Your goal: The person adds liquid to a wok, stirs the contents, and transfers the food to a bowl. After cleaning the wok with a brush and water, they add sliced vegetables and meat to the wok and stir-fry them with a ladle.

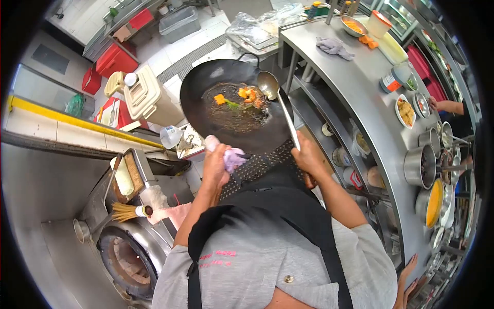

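A large dark wok [206,121] is held in front of my body, with orange pieces of food [249,94], a bit of green and brown liquid in it. My left hand [216,162] is closed around the wok's handle, with a light purple cloth [234,158] bunched at the grip. My right hand [307,153] grips the long handle of a metal ladle [268,85]. The ladle's bowl is at the wok's right side, beside the food.
On the right, a steel counter [355,72] bears pots, bowls and a grey cloth [334,47]. Another person's hand [433,103] is beyond it. Lower left is a round burner [127,260]. Upper left stand a beige bin [149,95] and red containers [116,59].
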Motion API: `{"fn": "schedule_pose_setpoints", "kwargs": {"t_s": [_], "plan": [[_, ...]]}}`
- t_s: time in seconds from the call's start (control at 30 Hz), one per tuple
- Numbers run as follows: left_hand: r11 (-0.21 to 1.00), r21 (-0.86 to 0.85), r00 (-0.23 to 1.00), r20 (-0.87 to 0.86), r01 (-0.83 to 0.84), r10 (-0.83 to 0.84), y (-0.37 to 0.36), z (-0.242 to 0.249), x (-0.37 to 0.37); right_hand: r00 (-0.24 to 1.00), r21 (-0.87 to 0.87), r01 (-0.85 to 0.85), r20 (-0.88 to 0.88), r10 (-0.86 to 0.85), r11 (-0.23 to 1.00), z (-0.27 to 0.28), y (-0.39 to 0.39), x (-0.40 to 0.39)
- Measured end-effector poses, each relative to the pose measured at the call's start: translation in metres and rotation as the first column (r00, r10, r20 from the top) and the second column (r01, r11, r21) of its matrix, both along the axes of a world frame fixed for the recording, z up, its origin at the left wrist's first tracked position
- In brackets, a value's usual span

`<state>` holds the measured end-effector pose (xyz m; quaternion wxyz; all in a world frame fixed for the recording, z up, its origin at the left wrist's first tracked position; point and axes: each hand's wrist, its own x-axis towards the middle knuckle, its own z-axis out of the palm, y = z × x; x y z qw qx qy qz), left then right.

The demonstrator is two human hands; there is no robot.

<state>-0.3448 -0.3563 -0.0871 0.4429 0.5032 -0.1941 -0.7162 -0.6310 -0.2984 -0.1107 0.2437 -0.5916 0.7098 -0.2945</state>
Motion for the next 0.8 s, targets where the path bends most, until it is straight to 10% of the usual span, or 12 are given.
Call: {"fn": "schedule_pose_setpoints", "kwargs": {"t_s": [0.07,0.1,0.3,0.8], "plan": [[1.000,-0.002,0.999,-0.031,-0.019,0.019,0.000,0.007,-0.017,0.999,0.051,-0.039,0.004,0.039,0.998,-0.007,-0.013,0.025],[0.999,-0.027,0.999,-0.031,-0.027,0.026,-0.002,0.002,-0.023,0.910,0.387,-0.052,0.398,-0.116,0.921,0.007,-0.023,0.036],[0.999,0.031,1.000,0.007,0.024,-0.024,-0.006,-0.013,-0.019,0.488,0.390,-0.389,0.856,-0.172,0.835,0.030,-0.019,0.055],[0.980,0.155,0.991,-0.081,0.121,-0.110,-0.011,-0.039,0.017,0.084,0.457,-0.487,0.873,-0.481,0.744,0.047,0.017,0.009]]}}
